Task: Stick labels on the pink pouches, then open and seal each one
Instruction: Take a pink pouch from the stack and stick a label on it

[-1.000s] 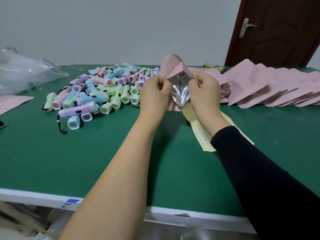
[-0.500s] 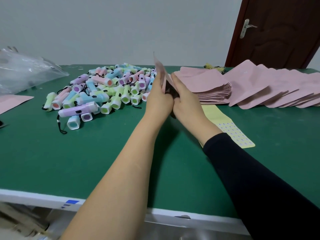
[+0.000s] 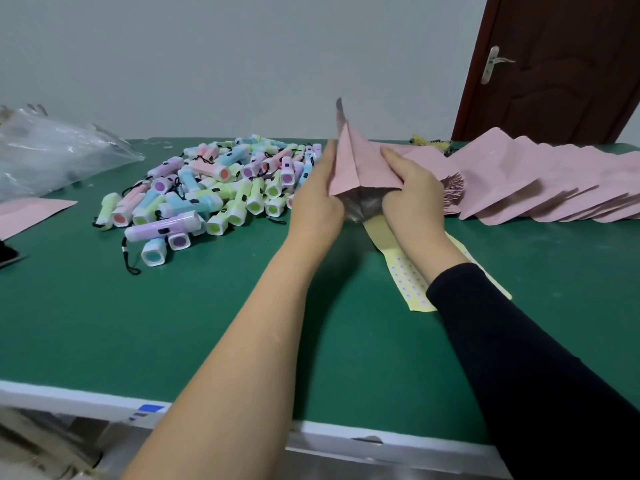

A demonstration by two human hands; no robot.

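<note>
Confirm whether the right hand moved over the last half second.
Yes. The right hand shifted right, off the left hand and toward the stacked pouches, pulling the held pouch open.

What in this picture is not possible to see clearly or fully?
Head view:
Far side of the pouch: turned away, so any label there is hidden.
Its mouth: partly covered by the left hand and right hand.
Middle of the label sheet: under the right arm.
The dark object: cut off by the left edge, unidentifiable.
</note>
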